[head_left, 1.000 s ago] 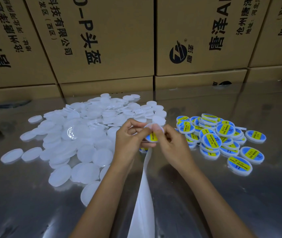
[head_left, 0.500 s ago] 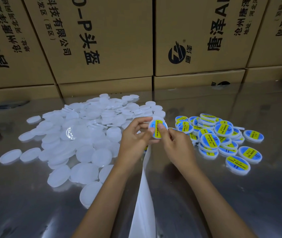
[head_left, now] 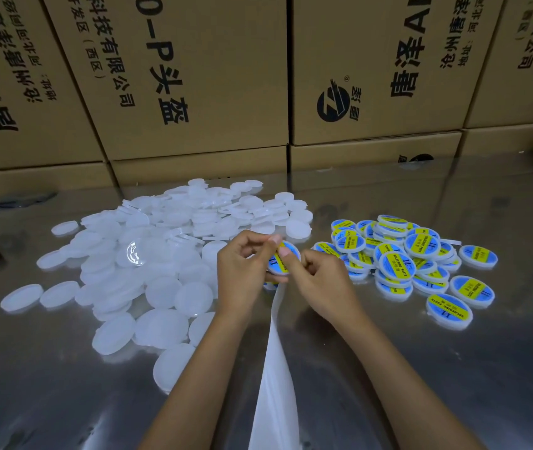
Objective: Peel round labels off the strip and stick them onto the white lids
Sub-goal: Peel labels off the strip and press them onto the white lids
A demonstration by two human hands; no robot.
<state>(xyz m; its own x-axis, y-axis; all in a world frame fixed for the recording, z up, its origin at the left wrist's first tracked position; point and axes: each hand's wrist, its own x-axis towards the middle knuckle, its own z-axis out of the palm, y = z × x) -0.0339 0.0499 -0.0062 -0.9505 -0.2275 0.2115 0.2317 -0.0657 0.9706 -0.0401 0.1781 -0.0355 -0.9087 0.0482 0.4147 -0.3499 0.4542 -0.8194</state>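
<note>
The left hand (head_left: 245,271) grips a white lid (head_left: 283,259) while the right hand (head_left: 315,276) pinches its edge; the blue-yellow label, half-seated a second ago, now lies flat, so this lid looks finished. Labelled lids (head_left: 421,258) lie right of it, blank lids (head_left: 161,254) left, the backing strip (head_left: 274,368) hanging below, on a shiny metal table (head_left: 453,384) before cardboard boxes (head_left: 193,76).

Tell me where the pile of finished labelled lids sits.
The labelled lids lie heaped on the metal table, right of both hands, opposite the plain white lids.
</note>
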